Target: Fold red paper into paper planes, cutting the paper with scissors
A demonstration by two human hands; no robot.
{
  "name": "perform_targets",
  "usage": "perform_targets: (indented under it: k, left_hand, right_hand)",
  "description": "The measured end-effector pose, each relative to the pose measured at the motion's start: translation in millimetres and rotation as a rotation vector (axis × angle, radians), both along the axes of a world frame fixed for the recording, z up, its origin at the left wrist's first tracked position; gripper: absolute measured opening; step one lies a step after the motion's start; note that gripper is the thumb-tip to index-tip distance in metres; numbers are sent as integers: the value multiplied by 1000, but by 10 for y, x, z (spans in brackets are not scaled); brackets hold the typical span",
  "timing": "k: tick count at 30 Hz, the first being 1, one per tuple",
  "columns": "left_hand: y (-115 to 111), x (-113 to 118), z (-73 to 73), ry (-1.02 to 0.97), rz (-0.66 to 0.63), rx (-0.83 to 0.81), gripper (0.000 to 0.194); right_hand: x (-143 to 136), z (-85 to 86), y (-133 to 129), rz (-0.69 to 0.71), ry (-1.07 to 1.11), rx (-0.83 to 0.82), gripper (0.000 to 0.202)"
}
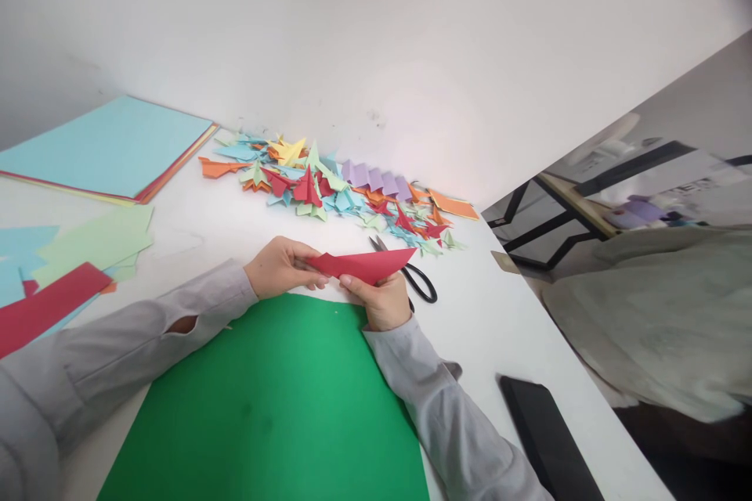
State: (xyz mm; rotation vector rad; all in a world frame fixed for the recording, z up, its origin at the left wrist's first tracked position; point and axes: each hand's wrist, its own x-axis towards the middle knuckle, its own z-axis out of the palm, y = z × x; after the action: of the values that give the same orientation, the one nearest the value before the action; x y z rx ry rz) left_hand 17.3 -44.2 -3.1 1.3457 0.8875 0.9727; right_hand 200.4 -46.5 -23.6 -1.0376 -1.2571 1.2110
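Between my two hands is a folded piece of red paper (pixel 370 262), held up above the far edge of a green sheet (pixel 276 407). My left hand (pixel 285 268) pinches its left end between thumb and fingers. At the lower right side, my right hand (pixel 385 299) grips the paper with the thumb in front and the fingers hidden behind. Black-handled scissors (pixel 424 282) lie on the table just behind my right hand, partly covered by it and the paper.
A heap of small folded paper planes (pixel 305 184) in many colours lies along the wall. Large coloured sheets (pixel 111 149) are stacked at the far left, with loose paper pieces (pixel 97 243) nearer. A black flat object (pixel 546 430) rests at right, beside the table edge.
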Motion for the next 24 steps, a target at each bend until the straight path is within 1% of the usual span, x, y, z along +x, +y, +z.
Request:
perform_targets:
  k: [3, 5, 7, 9, 11, 15, 18, 21, 24]
  left_hand:
    - [-6, -7, 14, 54, -25, 24, 18]
    - [-8, -13, 7, 76, -36, 38, 18]
    - [-9, -18, -4, 89, -36, 52, 18]
    - [-10, -23, -11, 104, -35, 72, 20]
    - [-11, -31, -13, 124, -34, 102, 22]
    - [-12, -54, -9, 183, -37, 210, 27]
    - [-12, -63, -14, 225, -47, 280, 28]
    - [-8, -56, -23, 261, -36, 295, 29]
    - [-6, -41, -23, 281, -13, 271, 33]
  right_hand:
    - [0, 0, -10, 6, -39, 57, 26]
    - [8, 9, -12, 9, -99, 95, 24]
    - [16, 30, -17, 12, -174, 113, 21]
    - [17, 52, -24, 43, -202, 122, 19]
    - [12, 61, -27, 69, -193, 131, 18]
    - [10, 17, -6, 13, -192, 126, 16]
    - [21, -23, 22, 21, -176, 120, 17]
    - [27, -21, 35, 15, -173, 123, 18]
    - [22, 1, 31, 4, -132, 162, 26]
